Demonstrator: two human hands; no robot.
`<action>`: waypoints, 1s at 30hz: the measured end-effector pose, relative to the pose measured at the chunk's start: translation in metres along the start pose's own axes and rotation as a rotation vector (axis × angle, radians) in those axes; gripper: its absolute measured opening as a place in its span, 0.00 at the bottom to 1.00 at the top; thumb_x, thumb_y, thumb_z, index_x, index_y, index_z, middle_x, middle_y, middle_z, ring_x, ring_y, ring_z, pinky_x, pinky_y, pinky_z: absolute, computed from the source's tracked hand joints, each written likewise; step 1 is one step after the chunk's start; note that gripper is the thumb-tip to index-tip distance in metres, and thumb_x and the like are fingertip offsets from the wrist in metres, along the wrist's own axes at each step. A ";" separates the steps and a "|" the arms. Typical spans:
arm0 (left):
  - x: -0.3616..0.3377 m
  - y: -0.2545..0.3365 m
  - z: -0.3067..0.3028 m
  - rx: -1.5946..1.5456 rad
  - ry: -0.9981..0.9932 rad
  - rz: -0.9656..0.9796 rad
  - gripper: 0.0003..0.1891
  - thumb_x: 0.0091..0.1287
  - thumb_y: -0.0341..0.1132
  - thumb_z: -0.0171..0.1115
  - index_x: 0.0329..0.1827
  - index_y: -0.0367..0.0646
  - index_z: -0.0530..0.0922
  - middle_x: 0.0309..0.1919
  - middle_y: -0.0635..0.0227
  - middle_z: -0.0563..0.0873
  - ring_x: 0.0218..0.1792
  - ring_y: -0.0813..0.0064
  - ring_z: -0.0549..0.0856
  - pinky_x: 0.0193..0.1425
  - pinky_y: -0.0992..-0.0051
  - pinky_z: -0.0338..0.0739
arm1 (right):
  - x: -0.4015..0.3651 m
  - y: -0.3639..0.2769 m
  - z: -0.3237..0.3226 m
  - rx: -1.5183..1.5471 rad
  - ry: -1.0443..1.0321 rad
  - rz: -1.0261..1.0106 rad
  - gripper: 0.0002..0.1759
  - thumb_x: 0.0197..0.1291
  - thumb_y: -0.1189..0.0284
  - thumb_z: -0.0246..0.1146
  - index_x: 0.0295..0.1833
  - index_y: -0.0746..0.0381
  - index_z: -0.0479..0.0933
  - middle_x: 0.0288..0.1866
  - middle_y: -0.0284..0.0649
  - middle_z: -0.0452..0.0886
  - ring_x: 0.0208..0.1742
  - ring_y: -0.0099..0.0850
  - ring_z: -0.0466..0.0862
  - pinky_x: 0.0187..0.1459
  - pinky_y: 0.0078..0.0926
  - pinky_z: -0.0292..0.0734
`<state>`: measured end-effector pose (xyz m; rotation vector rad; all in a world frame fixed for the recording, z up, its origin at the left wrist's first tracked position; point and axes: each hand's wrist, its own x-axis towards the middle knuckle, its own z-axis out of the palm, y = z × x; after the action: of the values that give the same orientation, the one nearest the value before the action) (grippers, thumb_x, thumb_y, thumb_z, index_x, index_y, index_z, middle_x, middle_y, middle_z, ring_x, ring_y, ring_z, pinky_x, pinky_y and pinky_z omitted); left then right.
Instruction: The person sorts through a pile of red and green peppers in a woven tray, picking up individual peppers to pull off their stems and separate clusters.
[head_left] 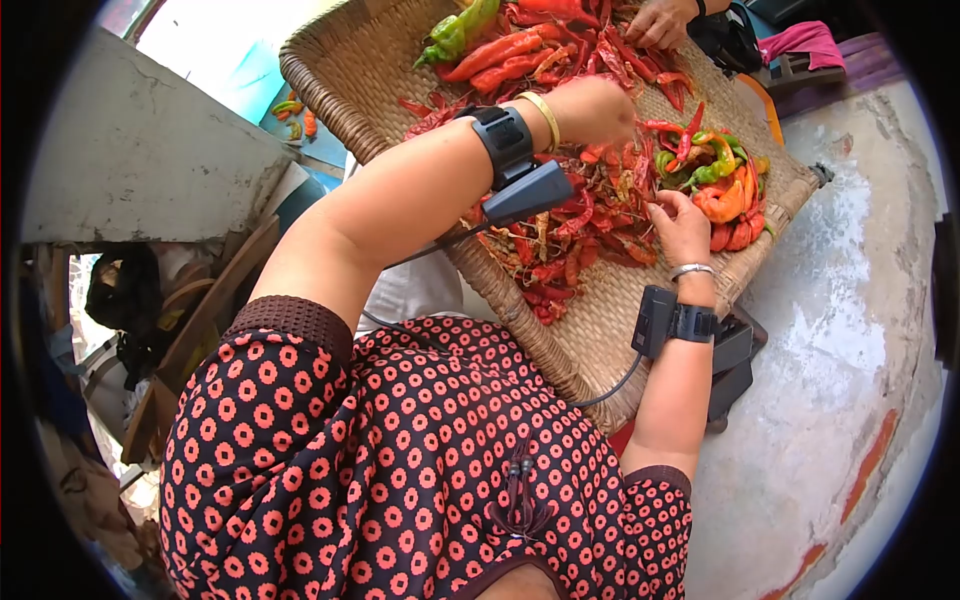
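My left hand (597, 112) is closed and blurred above dried red chili peppers (575, 225); its fingertips are hidden, so what it holds cannot be made out. Lower and to the right, my right hand (684, 232) pinches thumb and finger together on a thin dried red chili pepper (650, 192) at the pile's edge. The peppers lie on a woven basket tray (590, 320). Just right of my hands sits a heap of fresher green peppers (712, 160) and orange-red peppers (722, 203).
Another person's hand (657, 22) touches the far pile, near large red peppers (510, 50) and a long green pepper (460, 32). A pale wall block (140, 140) and wooden boards (205, 310) stand left. Worn concrete floor (820, 330) lies right.
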<state>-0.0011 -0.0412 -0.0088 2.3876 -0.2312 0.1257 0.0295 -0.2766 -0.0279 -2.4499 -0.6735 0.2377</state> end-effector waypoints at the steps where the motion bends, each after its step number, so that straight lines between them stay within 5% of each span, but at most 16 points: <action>1: -0.004 0.010 0.003 0.162 -0.183 0.080 0.13 0.54 0.43 0.61 0.29 0.40 0.82 0.24 0.58 0.82 0.28 0.61 0.81 0.35 0.65 0.75 | 0.000 -0.001 0.002 -0.126 -0.046 0.034 0.17 0.50 0.63 0.64 0.44 0.60 0.77 0.30 0.42 0.81 0.32 0.35 0.81 0.36 0.29 0.75; 4: -0.010 0.025 0.020 0.294 -0.611 0.027 0.16 0.55 0.45 0.58 0.31 0.40 0.82 0.24 0.57 0.82 0.27 0.59 0.80 0.34 0.64 0.74 | 0.000 -0.011 0.007 -0.370 -0.101 0.125 0.20 0.49 0.60 0.64 0.48 0.56 0.76 0.37 0.47 0.81 0.42 0.44 0.80 0.42 0.37 0.74; 8: -0.012 0.022 0.038 0.234 -0.706 0.187 0.15 0.56 0.42 0.58 0.34 0.38 0.82 0.26 0.57 0.83 0.27 0.63 0.81 0.35 0.68 0.74 | 0.001 -0.011 0.010 -0.446 -0.109 0.157 0.17 0.50 0.61 0.63 0.45 0.57 0.77 0.37 0.46 0.81 0.42 0.45 0.80 0.43 0.38 0.74; 10: -0.019 0.027 0.036 -0.263 -0.805 -0.051 0.12 0.57 0.37 0.58 0.38 0.40 0.82 0.29 0.60 0.84 0.28 0.69 0.82 0.36 0.72 0.75 | 0.006 0.000 0.008 -0.264 -0.074 0.116 0.11 0.51 0.65 0.61 0.39 0.57 0.79 0.34 0.45 0.82 0.39 0.44 0.81 0.41 0.37 0.75; 12: -0.017 0.028 0.033 -0.248 -0.818 -0.062 0.12 0.55 0.33 0.59 0.42 0.43 0.81 0.31 0.62 0.84 0.29 0.73 0.83 0.37 0.75 0.75 | 0.006 0.012 0.007 -0.159 -0.023 0.051 0.07 0.49 0.70 0.61 0.34 0.59 0.80 0.28 0.41 0.82 0.32 0.35 0.82 0.36 0.30 0.75; 14: -0.012 0.023 0.033 -0.122 -0.336 0.239 0.13 0.55 0.35 0.60 0.44 0.45 0.81 0.30 0.60 0.84 0.28 0.70 0.83 0.36 0.74 0.76 | 0.010 0.028 0.008 0.268 -0.030 0.106 0.07 0.50 0.74 0.61 0.36 0.63 0.79 0.24 0.35 0.80 0.25 0.23 0.79 0.29 0.22 0.74; 15: -0.013 0.027 0.025 -0.086 -0.226 0.227 0.16 0.55 0.35 0.61 0.47 0.45 0.79 0.28 0.58 0.83 0.28 0.67 0.82 0.34 0.72 0.75 | 0.005 0.013 0.000 0.458 -0.067 0.171 0.06 0.52 0.76 0.61 0.37 0.64 0.77 0.24 0.30 0.78 0.23 0.15 0.74 0.25 0.15 0.70; 18: -0.014 0.029 0.022 -0.087 -0.068 0.235 0.18 0.54 0.36 0.62 0.49 0.45 0.77 0.27 0.58 0.83 0.27 0.65 0.82 0.32 0.71 0.75 | -0.003 -0.008 -0.014 0.650 -0.144 0.151 0.06 0.56 0.76 0.59 0.40 0.63 0.76 0.26 0.28 0.77 0.23 0.14 0.73 0.23 0.12 0.69; 24: -0.012 0.031 0.028 -0.230 -0.164 0.281 0.18 0.54 0.39 0.65 0.47 0.41 0.78 0.25 0.61 0.83 0.26 0.71 0.82 0.29 0.73 0.75 | -0.006 -0.016 -0.009 0.684 -0.294 0.040 0.04 0.58 0.73 0.59 0.37 0.63 0.75 0.27 0.28 0.77 0.23 0.13 0.72 0.25 0.12 0.69; 26: -0.007 0.030 0.024 -0.411 -0.281 -0.012 0.14 0.57 0.38 0.63 0.43 0.39 0.79 0.24 0.65 0.83 0.25 0.77 0.82 0.28 0.76 0.75 | -0.005 -0.014 -0.008 0.763 -0.315 0.083 0.07 0.59 0.70 0.58 0.36 0.62 0.75 0.27 0.29 0.77 0.24 0.13 0.73 0.25 0.11 0.68; 28: -0.006 0.027 0.015 -0.395 -0.120 0.016 0.11 0.61 0.36 0.59 0.39 0.37 0.79 0.24 0.68 0.83 0.25 0.82 0.80 0.28 0.81 0.75 | -0.004 -0.014 -0.007 0.767 -0.208 0.187 0.11 0.59 0.66 0.58 0.38 0.64 0.76 0.27 0.29 0.77 0.25 0.17 0.75 0.27 0.14 0.70; 30: -0.002 0.025 0.004 -0.670 0.081 -0.227 0.12 0.63 0.38 0.58 0.38 0.36 0.80 0.26 0.69 0.83 0.24 0.84 0.80 0.28 0.82 0.75 | 0.006 0.006 -0.002 0.347 -0.062 0.047 0.15 0.57 0.65 0.60 0.43 0.65 0.76 0.26 0.32 0.77 0.27 0.23 0.77 0.30 0.20 0.72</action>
<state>-0.0079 -0.0620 0.0049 1.7213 0.0396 0.0296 0.0375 -0.2782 -0.0300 -2.1343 -0.5499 0.4146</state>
